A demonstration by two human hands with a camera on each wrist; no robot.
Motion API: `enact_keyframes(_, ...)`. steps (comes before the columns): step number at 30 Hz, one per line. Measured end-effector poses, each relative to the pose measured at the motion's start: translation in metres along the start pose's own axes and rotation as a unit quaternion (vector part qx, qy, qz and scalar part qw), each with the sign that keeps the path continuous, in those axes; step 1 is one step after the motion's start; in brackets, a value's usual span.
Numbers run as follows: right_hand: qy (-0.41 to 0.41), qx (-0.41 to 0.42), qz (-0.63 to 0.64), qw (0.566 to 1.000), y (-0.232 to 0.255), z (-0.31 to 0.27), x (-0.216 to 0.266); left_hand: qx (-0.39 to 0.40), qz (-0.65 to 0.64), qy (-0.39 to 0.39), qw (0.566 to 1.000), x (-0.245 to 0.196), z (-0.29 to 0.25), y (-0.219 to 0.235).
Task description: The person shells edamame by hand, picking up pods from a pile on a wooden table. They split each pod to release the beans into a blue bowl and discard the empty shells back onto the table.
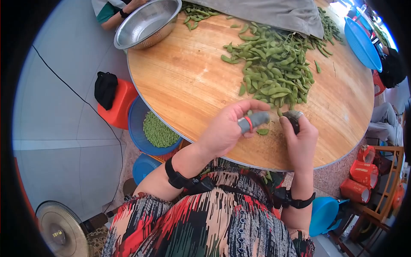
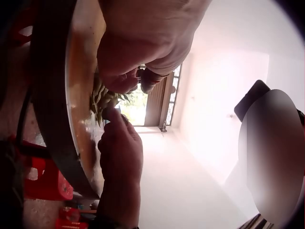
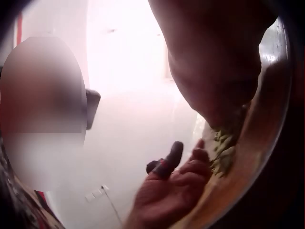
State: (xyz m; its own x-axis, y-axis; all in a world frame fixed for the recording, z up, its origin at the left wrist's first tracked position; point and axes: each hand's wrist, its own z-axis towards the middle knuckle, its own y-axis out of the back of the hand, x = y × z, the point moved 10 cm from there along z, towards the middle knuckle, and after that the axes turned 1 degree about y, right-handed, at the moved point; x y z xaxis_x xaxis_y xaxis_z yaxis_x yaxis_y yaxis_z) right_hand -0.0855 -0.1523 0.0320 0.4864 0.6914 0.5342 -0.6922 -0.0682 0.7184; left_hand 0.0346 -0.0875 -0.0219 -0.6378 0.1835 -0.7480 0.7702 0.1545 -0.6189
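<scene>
My left hand is above the table's near edge, with its fingers loosely bent and apart. It wears a grey finger cover with a red band, also seen in the right wrist view as a dark cover. My right hand, to its right, has curled fingers with a dark shiny cover at the fingertips. It appears to pinch a green pod at the thumb tip, largely hidden. One loose pod lies between the hands, and a pile of green pods spreads beyond them.
A metal colander stands at the table's far left, and grey cloth covers the far pods. Below the left edge, a blue basin holds shelled beans beside a red stool. A fan stands lower left.
</scene>
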Motion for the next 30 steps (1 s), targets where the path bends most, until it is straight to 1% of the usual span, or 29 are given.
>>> enact_keyframes(1,-0.163,0.063,0.2,0.964,-0.012,-0.007,-0.024,0.0,0.0,0.0,1.0,0.001,0.001,-0.002)
enact_keyframes(2,-0.315,0.122,0.385,0.859,-0.033,-0.024,-0.035,0.02,-0.002,0.014,1.0,0.005,0.002,-0.008)
enact_keyframes(3,-0.315,0.123,0.386,0.858,-0.029,-0.025,-0.03,0.039,-0.003,0.029,0.999,0.009,0.002,-0.014)
enact_keyframes(4,-0.363,0.142,0.527,0.755,-0.041,-0.034,-0.017,0.04,-0.002,0.03,0.999,0.01,0.003,-0.014)
enact_keyframes(5,-0.399,0.156,0.65,0.627,-0.052,-0.041,-0.002,0.049,-0.016,0.037,0.998,0.012,0.003,-0.017)
enact_keyframes(6,-0.376,0.182,0.627,0.658,-0.05,-0.041,0.002,0.058,-0.03,0.045,0.997,0.014,0.004,-0.02)
enact_keyframes(7,-0.376,0.181,0.627,0.658,-0.049,-0.042,0.005,0.058,-0.03,0.046,0.997,0.017,0.005,-0.02)
enact_keyframes(9,-0.306,0.209,0.544,0.752,-0.04,-0.036,0.015,0.024,-0.054,-0.035,0.998,0.006,0.008,-0.013)
enact_keyframes(10,-0.306,0.209,0.545,0.752,-0.04,-0.038,0.017,0.024,-0.053,-0.035,0.998,0.005,0.007,-0.013)
enact_keyframes(12,-0.309,0.197,0.566,0.738,-0.04,-0.04,0.021,-0.017,-0.014,-0.06,0.998,-0.004,0.004,-0.008)
enact_keyframes(13,-0.309,0.197,0.566,0.738,-0.04,-0.04,0.021,-0.017,-0.013,-0.06,0.998,-0.005,0.002,-0.009)
enact_keyframes(15,-0.318,0.21,0.573,0.726,-0.043,-0.041,0.022,-0.061,0.089,-0.077,0.991,-0.01,-0.001,-0.006)
enact_keyframes(16,-0.317,0.21,0.573,0.726,-0.043,-0.041,0.021,-0.061,0.089,-0.077,0.991,-0.007,-0.001,-0.005)
enact_keyframes(18,-0.335,0.233,0.584,0.702,-0.048,-0.046,0.02,-0.08,0.151,-0.14,0.975,-0.013,-0.004,-0.003)
enact_keyframes(19,-0.335,0.233,0.584,0.702,-0.049,-0.046,0.021,-0.08,0.151,-0.14,0.975,-0.012,-0.004,-0.004)
enact_keyframes(21,-0.343,0.222,0.619,0.671,-0.051,-0.044,0.025,-0.105,0.206,-0.176,0.957,-0.019,-0.009,-0.004)
enact_keyframes(22,-0.343,0.221,0.619,0.671,-0.052,-0.045,0.024,-0.105,0.206,-0.176,0.957,-0.019,-0.01,-0.005)
enact_keyframes(24,-0.367,0.228,0.651,0.624,-0.058,-0.05,0.025,-0.044,0.135,-0.15,0.978,-0.014,-0.008,-0.014)
enact_keyframes(25,-0.366,0.228,0.651,0.624,-0.058,-0.051,0.024,-0.044,0.135,-0.15,0.978,-0.015,-0.008,-0.013)
enact_keyframes(26,-0.372,0.226,0.671,0.601,-0.06,-0.053,0.025,-0.005,0.036,-0.09,0.995,-0.005,-0.005,-0.014)
enact_keyframes(27,-0.377,0.224,0.69,0.576,-0.061,-0.054,0.027,0.033,-0.063,-0.028,0.997,0.005,-0.004,-0.018)
enact_keyframes(28,-0.377,0.224,0.69,0.576,-0.06,-0.055,0.027,0.033,-0.063,-0.028,0.997,0.004,-0.005,-0.018)
enact_keyframes(30,-0.375,0.227,0.683,0.584,-0.06,-0.055,0.026,0.029,-0.064,0.002,0.998,0.009,-0.004,-0.018)
